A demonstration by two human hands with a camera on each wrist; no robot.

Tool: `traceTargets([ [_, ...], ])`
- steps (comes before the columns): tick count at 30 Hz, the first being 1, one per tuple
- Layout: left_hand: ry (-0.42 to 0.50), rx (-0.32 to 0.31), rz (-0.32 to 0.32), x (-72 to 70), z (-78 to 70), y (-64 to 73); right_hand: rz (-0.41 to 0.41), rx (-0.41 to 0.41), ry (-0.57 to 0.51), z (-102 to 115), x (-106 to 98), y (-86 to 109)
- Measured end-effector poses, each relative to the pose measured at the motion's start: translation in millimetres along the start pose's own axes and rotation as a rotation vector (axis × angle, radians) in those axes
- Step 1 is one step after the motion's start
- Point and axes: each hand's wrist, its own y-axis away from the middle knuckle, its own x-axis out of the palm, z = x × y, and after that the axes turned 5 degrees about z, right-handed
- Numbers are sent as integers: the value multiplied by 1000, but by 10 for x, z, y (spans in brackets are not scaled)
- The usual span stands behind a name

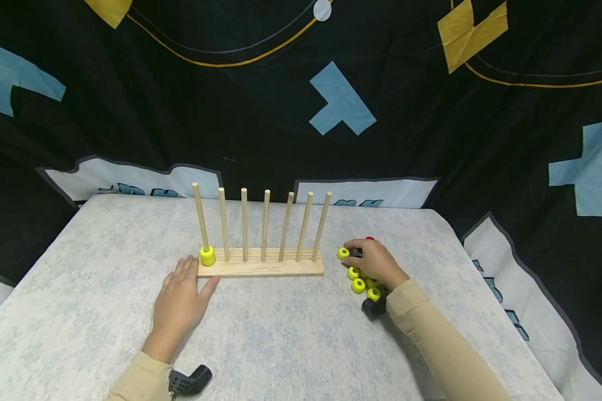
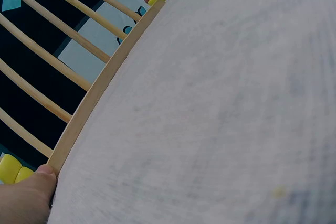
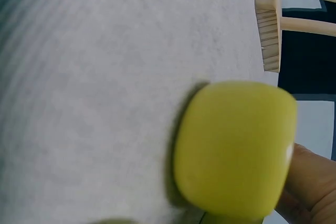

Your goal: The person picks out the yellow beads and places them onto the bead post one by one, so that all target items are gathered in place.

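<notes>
A wooden base with several upright pegs [image 1: 261, 269] stands on the table. Yellow beads [image 1: 208, 256] are stacked on its leftmost peg. My left hand [image 1: 180, 301] rests at the base's left end, fingers straight, with the thumb [image 2: 43, 174] touching the front edge. Right of the base, my right hand [image 1: 376, 263] pinches a yellow bead [image 1: 343, 253] between thumb and index finger. That hand partly covers a group of loose yellow beads [image 1: 358, 285]. In the right wrist view a large yellow bead [image 3: 236, 148] hides most of the fingers.
A red bead [image 1: 369, 238] shows behind the right hand, and a dark green one [image 1: 384, 289] lies near its wrist. The pale table [image 1: 281, 345] ends at a black patterned cloth [image 1: 261, 122] at the back. Black wrist devices [image 1: 190, 381] sit on both sleeves.
</notes>
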Motion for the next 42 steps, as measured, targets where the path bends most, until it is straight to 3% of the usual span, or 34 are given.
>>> traceTargets([
  [10, 5, -4, -8, 3, -3, 3, -29, -8, -16, -29, 26, -15],
  [18, 7, -2, -8, 11, 6, 1, -68, -31, -33, 36, -35, 99],
  [28, 6, -4, -17, 13, 5, 0, -88, -147, -13, 381, -83, 262],
  [42, 6, -4, -22, 20, 12, 4, -99, -308, -83, 901, -68, 392],
])
